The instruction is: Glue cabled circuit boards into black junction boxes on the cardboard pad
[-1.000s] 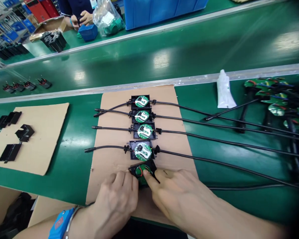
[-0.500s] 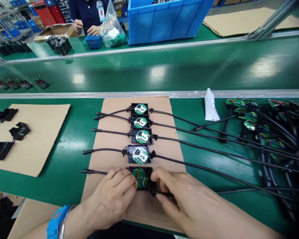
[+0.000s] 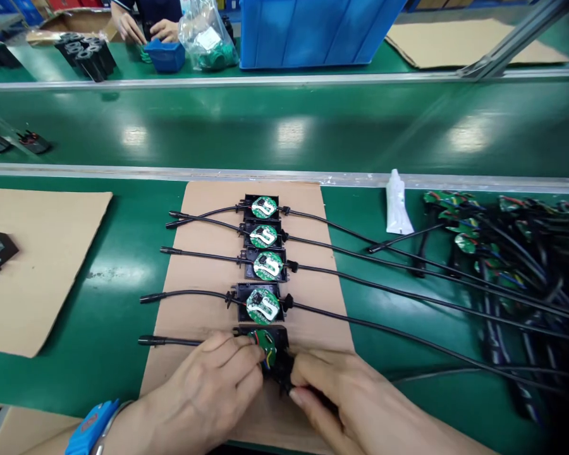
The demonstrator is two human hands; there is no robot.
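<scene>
Left hand (image 3: 208, 388) pinching the black box (image 3: 264, 349) with its green board, right hand (image 3: 341, 398) gripping, seemingly, the cable (image 3: 408, 341); cardboard (image 3: 208, 297) on desk (image 3: 114, 291)

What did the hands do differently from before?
The right hand slid off the round green board to the right edge of the box, where its fingers now pinch the black cable. The left hand kept holding the box. The four other boxes stayed in their row on the cardboard.
</scene>
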